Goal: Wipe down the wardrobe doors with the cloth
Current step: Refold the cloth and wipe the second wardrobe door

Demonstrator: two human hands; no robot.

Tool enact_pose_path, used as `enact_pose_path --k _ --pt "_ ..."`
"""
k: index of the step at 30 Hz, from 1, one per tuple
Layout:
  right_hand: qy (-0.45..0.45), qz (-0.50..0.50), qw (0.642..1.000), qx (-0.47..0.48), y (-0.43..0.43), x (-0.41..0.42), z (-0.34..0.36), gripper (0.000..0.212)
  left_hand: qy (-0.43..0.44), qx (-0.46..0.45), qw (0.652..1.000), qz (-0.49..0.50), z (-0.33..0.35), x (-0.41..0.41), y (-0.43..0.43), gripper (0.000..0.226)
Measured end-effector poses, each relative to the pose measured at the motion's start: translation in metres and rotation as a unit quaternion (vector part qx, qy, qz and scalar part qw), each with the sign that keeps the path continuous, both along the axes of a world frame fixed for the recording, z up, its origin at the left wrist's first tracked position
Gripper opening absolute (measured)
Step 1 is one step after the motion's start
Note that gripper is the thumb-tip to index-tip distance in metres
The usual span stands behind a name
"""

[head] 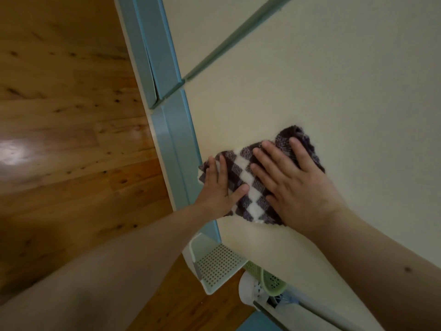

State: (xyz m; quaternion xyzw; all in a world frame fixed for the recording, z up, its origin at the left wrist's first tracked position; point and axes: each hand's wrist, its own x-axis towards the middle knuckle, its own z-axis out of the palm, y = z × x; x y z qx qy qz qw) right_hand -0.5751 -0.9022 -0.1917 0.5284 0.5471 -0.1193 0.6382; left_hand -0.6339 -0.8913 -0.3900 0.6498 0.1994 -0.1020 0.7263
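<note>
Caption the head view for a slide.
Left hand and right hand press a checked cloth flat against the cream wardrobe door beside its blue trim.

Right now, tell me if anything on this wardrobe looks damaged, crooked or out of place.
The teal edge trim on the upper door splits in a dark wedge-shaped gap near its lower end and sits out of line with the trim below: perhaps loose, perhaps a door ajar. The cloth is bunched at its far end.

Glossy, knotted wooden floor (59,115) stretches to my left, catching a patch of light. Below me sit a white perforated tray (214,266) and, just beside it, a pale green basket (269,278).
</note>
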Motion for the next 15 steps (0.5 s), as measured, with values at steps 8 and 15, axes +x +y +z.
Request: enact_pose_path --k 8,15 --pt "-0.023 0.072 0.997 0.025 0.072 0.031 -0.016 0.064 0.073 0.056 0.994 0.056 -0.017 0.033 0.078 0.083" --pt "-0.040 0.081 0.995 0.050 0.131 0.054 -0.023 0.063 0.018 -0.044 0.989 0.141 -0.029 0.061 0.136 0.097"
